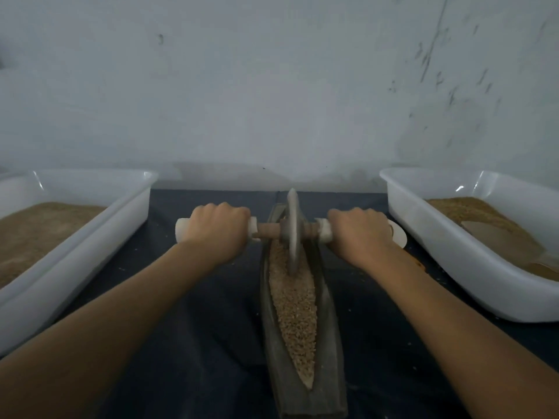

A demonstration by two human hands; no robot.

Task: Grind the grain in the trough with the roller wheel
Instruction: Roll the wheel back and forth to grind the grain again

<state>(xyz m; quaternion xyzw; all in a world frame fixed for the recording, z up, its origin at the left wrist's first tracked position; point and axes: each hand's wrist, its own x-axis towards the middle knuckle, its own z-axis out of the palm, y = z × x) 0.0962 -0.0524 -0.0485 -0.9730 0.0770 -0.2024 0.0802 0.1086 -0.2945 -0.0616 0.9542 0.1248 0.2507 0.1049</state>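
Left hand (216,229) and right hand (360,232) clamped on axle handles either side of roller wheel (292,231), apparently near far end of trough (302,343), long axis and grain (295,306) running back toward body.

The left tub (90,225) and right tub (453,237) run off the frame's side edges. The trough (326,373) is cut at the bottom edge. Both hands hide most of the white handle sleeves (181,229); a white object (399,235) behind the right hand (360,234) is unidentifiable.
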